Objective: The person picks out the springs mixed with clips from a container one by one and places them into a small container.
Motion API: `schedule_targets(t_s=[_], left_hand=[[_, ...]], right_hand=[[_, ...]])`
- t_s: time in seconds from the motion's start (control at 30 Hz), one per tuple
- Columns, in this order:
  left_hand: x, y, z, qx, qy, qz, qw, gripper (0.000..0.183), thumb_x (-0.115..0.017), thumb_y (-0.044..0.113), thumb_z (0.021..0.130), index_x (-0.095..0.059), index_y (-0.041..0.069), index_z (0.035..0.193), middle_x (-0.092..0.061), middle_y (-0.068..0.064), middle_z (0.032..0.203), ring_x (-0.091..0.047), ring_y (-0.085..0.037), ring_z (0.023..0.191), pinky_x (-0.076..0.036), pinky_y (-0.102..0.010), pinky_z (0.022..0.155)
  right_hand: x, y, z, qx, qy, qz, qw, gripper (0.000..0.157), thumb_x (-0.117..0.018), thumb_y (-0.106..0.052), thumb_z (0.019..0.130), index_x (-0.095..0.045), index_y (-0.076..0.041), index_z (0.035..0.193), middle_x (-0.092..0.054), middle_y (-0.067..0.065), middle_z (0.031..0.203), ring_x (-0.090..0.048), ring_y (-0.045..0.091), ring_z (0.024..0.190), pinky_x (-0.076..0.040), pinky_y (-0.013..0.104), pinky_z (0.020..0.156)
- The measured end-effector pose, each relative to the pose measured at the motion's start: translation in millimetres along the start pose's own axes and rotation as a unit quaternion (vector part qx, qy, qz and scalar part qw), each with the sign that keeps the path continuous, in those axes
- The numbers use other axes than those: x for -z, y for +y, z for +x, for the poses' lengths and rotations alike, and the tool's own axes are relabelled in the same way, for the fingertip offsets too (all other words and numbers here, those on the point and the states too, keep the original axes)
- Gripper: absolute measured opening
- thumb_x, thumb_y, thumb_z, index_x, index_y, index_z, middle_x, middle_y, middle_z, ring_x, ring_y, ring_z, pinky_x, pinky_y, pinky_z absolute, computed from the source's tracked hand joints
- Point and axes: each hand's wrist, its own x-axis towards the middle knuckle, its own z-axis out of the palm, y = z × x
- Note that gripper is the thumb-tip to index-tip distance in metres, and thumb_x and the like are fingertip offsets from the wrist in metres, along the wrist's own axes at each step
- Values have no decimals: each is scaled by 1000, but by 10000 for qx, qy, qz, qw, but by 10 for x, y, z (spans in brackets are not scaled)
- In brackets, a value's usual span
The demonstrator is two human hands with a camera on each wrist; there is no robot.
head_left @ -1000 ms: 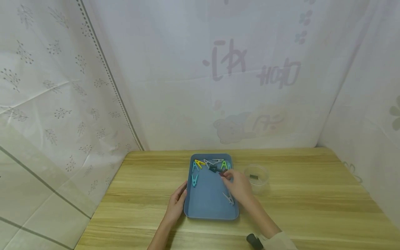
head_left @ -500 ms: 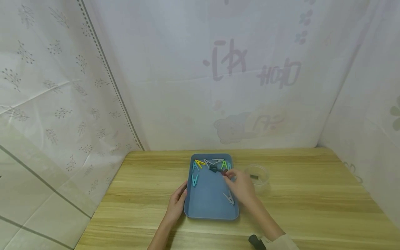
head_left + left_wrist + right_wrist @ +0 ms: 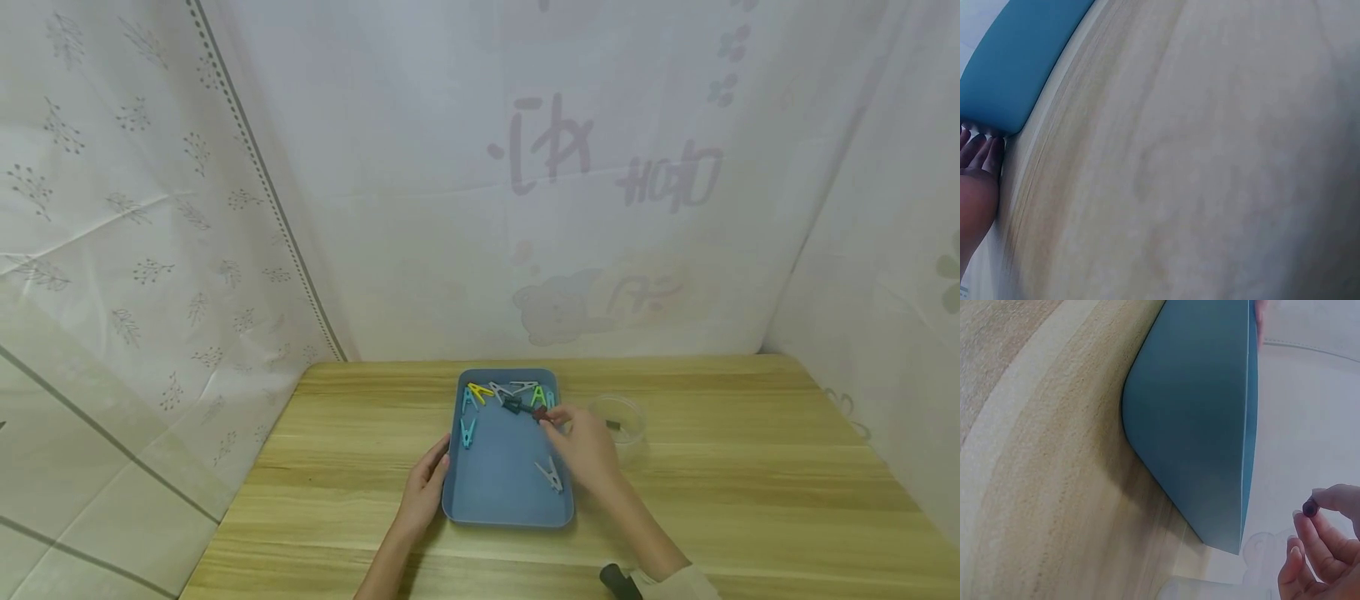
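My right hand (image 3: 588,446) reaches over the right side of the blue tray (image 3: 502,512). Thumb and index finger pinch a small dark red cylinder (image 3: 1311,507), seen end-on in the right wrist view. Just left of those fingertips lie dark green pieces (image 3: 512,405) in the tray. My left hand (image 3: 423,483) rests against the tray's left wall, its fingers fairly straight in the left wrist view. Around the tray's inside lie a yellow clip (image 3: 479,392), teal clips (image 3: 468,432), grey clips (image 3: 550,476) and a light green clip (image 3: 537,396).
A clear round container (image 3: 636,435) stands right of the tray, with a dark green piece (image 3: 613,425) inside, partly behind my right hand. Everything stands on a wooden table (image 3: 750,483). Patterned white cloth (image 3: 420,250) hangs behind and along both sides.
My right hand has shifted slightly to the right, drawing the dark red cylinder away from the dark green pieces. My left hand and the tray stay in place.
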Motion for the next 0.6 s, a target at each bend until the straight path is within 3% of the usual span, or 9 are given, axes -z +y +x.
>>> schedule_targets(t_s=[0.6], left_hand=[[3,24,-19,22,-42,47,10000,49,-45,15,115,-40,-8,158,-41,-27,163,-33,-44,155,-29,-56,125]], right_hand=[[104,-28,-24,-21,100,70,9999,21,-73,-15,98,-76,2,110,-78,15,101,-47,11,47,-35,23,41]])
